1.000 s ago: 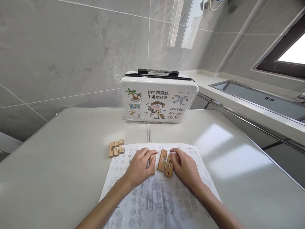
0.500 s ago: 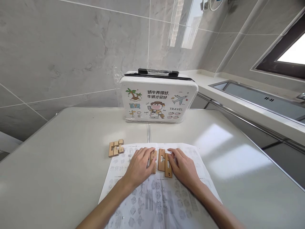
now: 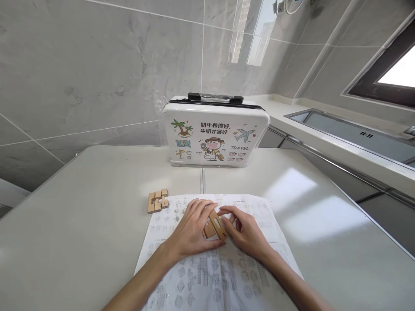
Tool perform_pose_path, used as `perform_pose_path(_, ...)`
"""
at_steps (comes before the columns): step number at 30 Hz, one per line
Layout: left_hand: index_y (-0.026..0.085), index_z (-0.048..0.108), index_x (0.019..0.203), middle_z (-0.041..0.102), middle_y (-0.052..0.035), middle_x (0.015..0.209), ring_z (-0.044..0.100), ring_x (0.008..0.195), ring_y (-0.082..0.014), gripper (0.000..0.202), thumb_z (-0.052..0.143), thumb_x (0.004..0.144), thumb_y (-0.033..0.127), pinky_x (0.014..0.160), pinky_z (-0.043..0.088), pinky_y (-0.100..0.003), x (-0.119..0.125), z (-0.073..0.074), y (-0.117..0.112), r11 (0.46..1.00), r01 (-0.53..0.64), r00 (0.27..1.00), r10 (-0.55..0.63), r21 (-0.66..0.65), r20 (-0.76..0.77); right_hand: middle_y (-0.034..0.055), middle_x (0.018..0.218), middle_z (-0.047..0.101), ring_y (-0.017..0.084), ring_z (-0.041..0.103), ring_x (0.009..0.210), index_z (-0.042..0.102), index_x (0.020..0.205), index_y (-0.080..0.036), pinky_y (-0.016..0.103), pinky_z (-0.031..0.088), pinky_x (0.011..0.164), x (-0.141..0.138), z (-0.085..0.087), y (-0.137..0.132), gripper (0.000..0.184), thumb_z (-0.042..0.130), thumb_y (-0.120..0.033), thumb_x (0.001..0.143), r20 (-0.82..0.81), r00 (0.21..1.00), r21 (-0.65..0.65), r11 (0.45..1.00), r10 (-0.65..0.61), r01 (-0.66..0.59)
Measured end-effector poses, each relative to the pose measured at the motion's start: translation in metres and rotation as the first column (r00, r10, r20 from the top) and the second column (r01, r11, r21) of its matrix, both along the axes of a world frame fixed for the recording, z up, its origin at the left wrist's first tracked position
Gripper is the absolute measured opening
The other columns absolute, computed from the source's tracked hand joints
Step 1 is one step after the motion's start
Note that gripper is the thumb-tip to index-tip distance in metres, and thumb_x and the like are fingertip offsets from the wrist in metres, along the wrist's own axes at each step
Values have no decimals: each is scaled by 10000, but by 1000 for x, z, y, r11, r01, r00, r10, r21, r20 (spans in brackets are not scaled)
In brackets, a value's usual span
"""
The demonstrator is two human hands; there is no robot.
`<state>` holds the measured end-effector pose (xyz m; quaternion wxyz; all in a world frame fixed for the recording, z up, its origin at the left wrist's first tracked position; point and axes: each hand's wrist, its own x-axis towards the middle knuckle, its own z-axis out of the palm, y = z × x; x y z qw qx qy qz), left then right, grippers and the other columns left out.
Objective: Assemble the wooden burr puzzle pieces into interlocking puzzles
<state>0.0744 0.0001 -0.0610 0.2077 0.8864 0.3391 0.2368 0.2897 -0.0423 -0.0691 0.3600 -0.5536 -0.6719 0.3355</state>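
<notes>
My left hand (image 3: 194, 226) arches over wooden puzzle pieces, its fingertips at their far end and its thumb at their near end. One flat piece marked 2 (image 3: 218, 225), with a long slot, lies tilted on the right side of the group. Beside it a notched wooden piece (image 3: 209, 230) shows partly; my left hand hides the rest. My right hand (image 3: 248, 229) has its fingers curled, with thumb and index finger at the right edge of the piece marked 2. Under both hands is a printed paper sheet (image 3: 207, 263) with puzzle drawings.
Several more wooden pieces (image 3: 158, 201) lie grouped at the sheet's far left corner. A white cartoon-printed case (image 3: 215, 129) in clear plastic stands at the back of the white table (image 3: 81, 224). On the right is a counter with a sink (image 3: 353, 131).
The separated pieces have been drawn together leftward and now lie tilted. My left hand has spread around them, and my right hand has moved left with its fingers curled.
</notes>
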Motion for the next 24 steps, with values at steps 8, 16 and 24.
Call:
perform_pose_path(8, 278, 604, 1346, 571, -121, 1444, 499, 1373, -360, 609, 735, 755, 211, 1154, 445, -541, -22, 11, 16, 999, -8, 998, 11, 42, -60, -38, 735, 641, 135, 518, 551, 645, 1341, -270, 280, 437, 604, -5, 5, -8, 341, 571, -300, 1010, 22, 988, -37, 988, 154, -153)
perform_pose_path(16, 264, 649, 1289, 554, -98, 1508, 454, 1435, -364, 585, 642, 721, 125, 1192, 416, -557, -50, 18, 34, 996, -35, 991, 46, 86, -122, -34, 771, 628, 135, 488, 551, 646, 1311, -276, 297, 428, 618, -5, 7, -9, 303, 547, -292, 1025, 16, 991, -60, 989, 136, -135)
perform_pose_path(24, 225, 657, 1012, 645, -107, 1355, 499, 1363, -368, 292, 622, 732, 146, 1138, 415, -568, -55, 26, 37, 968, -71, 980, 112, 241, -163, -26, 801, 643, 133, 484, 563, 659, 1243, -264, 295, 435, 626, -5, 4, -6, 248, 534, -285, 1030, 19, 995, -55, 994, 100, -99)
